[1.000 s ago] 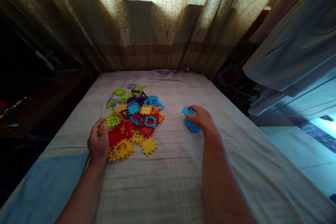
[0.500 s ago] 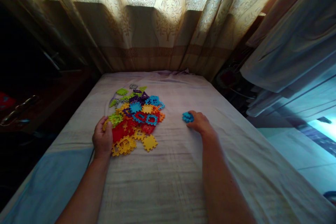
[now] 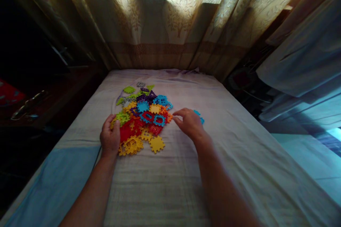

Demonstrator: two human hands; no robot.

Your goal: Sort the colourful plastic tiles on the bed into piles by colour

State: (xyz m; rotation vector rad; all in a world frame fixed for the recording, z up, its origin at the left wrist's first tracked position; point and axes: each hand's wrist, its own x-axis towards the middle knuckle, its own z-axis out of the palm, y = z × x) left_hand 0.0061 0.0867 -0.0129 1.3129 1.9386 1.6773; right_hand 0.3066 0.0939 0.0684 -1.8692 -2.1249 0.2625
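A pile of notched plastic pieces (image 3: 138, 124) in red, yellow, blue, green, purple and orange lies on the bed sheet. My left hand (image 3: 110, 136) rests at the pile's left side, fingers closed around a yellow piece (image 3: 113, 122) that shows only in part beside a green piece (image 3: 123, 117). At the right edge of the pile, my right hand (image 3: 188, 120) has its thumb and forefinger apart near an orange piece (image 3: 169, 117), with nothing visible between them. Behind that hand a blue piece (image 3: 199, 116) lies on the sheet, partly hidden.
Patterned curtains (image 3: 160, 39) hang behind the bed. A light blue cloth (image 3: 61, 173) covers the near left of the sheet (image 3: 157, 191). On the left stands a dark table (image 3: 53, 95), and pale fabric (image 3: 301, 53) hangs on the right.
My right hand has let go of the blue piece and moved left to the pile. My left hand still holds the yellow piece. The whole view has shifted slightly.
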